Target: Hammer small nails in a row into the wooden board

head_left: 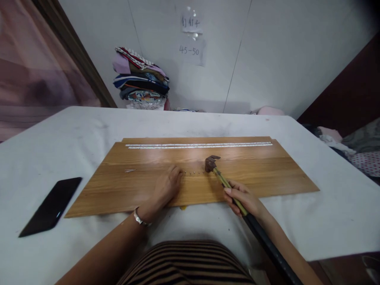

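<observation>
My right hand (242, 198) is wrapped around the handle of a claw hammer (211, 163). Its rusty head hangs over the wooden board (261, 170), and the dark grip end runs back beneath my forearm. My left hand (168, 184) rests on the board with its fingers curled together at the left end of a short row of small nails (194, 172). Whatever is between those fingertips is hidden from view. Farther left on the wood lie a few loose nails (130, 170).
Two pale measuring strips (198, 146) run along the board's far side. A black flat panel (53, 206) lies at left on the white-covered table (97, 126). Folded clothes (142, 79) are stacked against the wall, beside paper notes (191, 49).
</observation>
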### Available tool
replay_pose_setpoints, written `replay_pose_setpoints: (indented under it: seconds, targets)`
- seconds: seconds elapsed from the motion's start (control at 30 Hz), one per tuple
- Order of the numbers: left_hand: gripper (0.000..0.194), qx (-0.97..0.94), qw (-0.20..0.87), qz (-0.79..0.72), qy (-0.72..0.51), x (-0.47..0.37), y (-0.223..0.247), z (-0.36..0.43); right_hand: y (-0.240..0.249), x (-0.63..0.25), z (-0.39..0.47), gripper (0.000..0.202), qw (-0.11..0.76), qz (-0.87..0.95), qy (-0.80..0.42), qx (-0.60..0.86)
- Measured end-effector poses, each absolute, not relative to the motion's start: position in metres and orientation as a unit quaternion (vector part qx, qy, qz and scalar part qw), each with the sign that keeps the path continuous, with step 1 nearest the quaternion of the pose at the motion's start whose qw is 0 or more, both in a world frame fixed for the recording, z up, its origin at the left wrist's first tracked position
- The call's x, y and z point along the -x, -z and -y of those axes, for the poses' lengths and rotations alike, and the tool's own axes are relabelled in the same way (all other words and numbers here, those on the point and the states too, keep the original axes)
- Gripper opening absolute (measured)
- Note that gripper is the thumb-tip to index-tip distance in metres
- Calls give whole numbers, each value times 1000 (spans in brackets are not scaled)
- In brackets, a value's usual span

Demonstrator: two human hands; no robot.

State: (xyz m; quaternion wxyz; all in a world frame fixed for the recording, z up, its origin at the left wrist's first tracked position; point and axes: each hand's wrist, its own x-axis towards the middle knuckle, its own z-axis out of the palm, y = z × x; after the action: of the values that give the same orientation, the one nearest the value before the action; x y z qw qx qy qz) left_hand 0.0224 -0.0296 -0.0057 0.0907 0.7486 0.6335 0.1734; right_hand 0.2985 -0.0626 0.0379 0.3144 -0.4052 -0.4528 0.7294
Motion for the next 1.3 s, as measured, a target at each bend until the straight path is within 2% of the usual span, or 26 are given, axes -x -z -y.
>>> replay_pose_setpoints:
  seconds: [1.3]
  targets:
    - [15, -747, 99, -608, -250, -24, 2, 28, -45, -305, 61, 26, 303, 460, -727, 410]
